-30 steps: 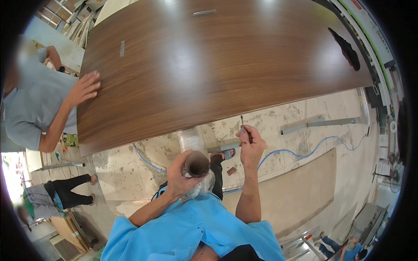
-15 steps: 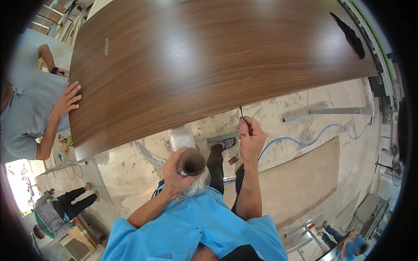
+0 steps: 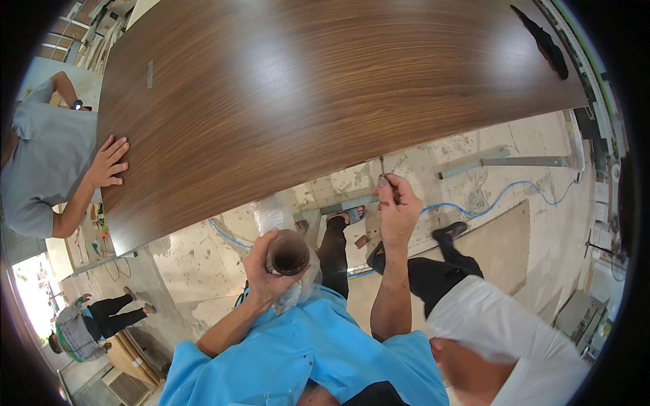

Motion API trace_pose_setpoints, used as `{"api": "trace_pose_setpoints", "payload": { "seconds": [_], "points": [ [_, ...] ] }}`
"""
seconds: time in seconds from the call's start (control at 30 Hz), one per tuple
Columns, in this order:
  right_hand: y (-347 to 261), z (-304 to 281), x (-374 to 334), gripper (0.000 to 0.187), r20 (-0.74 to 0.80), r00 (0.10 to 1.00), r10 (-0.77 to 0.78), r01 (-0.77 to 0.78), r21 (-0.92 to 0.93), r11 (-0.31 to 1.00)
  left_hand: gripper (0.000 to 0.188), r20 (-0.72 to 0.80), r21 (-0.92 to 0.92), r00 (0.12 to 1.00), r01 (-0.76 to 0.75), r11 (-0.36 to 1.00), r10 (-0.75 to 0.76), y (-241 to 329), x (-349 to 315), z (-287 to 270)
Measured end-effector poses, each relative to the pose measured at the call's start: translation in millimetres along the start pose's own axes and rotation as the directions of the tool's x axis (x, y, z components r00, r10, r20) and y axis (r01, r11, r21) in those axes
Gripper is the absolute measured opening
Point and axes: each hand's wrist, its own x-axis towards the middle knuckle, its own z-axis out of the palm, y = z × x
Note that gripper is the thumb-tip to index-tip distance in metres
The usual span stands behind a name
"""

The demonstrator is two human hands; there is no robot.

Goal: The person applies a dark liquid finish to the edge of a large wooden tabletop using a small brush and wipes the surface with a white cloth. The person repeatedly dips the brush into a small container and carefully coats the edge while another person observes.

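A large brown wood-grain panel [image 3: 291, 128] stretches across the view in front of me. My left hand [image 3: 261, 274] is closed around a round open cup [image 3: 289, 252], dark brown inside, held near my chest. My right hand [image 3: 399, 216] pinches a thin small brush [image 3: 382, 166], its tip against the panel's near edge. Dark stains mark the fingers of that hand. Clear plastic wrap [image 3: 274, 213] hangs or lies just beyond the cup; what it covers is hidden.
A co-worker's hand [image 3: 108, 162] rests on the panel's left end. At my right, a person in a white shirt [image 3: 501, 325] stands close behind my arm. A dark long object [image 3: 542, 42] lies on the panel's far right. A blue hose [image 3: 484, 211] and metal bars [image 3: 521, 162] are below.
A person in a white shirt has come into view at my right. My right hand and brush have shifted slightly right along the panel edge. The cup has moved slightly left.
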Motion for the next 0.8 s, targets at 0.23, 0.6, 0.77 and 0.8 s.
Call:
{"api": "trace_pose_setpoints", "payload": {
  "seconds": [0.23, 0.6, 0.77, 0.8],
  "points": [
    [1.1, 6.2, -6.6, 0.012, 0.121, 0.992, -0.025, 0.035, -0.086, 0.996, 0.085, -0.030, -0.040, 0.999, 0.043, 0.998, -0.044, 3.1, 0.8, 2.8],
    [-0.5, 2.1, -0.8, 0.012, 0.057, 0.990, 0.129, -0.130, 0.020, 0.991, 0.091, 0.000, -0.028, 0.999, 0.046, 0.999, -0.046, -3.0, -5.0, 2.0],
    [-9.0, 34.7, -28.3, 0.013, 0.287, 0.958, -0.014, 0.018, -0.009, 1.000, 0.091, -0.023, -0.080, 0.999, 0.024, 0.996, -0.026, -0.5, -4.0, 1.7],
    [-10.4, 36.8, -31.3, 0.013, 0.288, 0.957, -0.019, 0.017, 0.011, 1.000, 0.091, -0.019, -0.046, 0.999, 0.029, 0.999, -0.029, 0.3, -3.8, 0.8]
  ]
}}
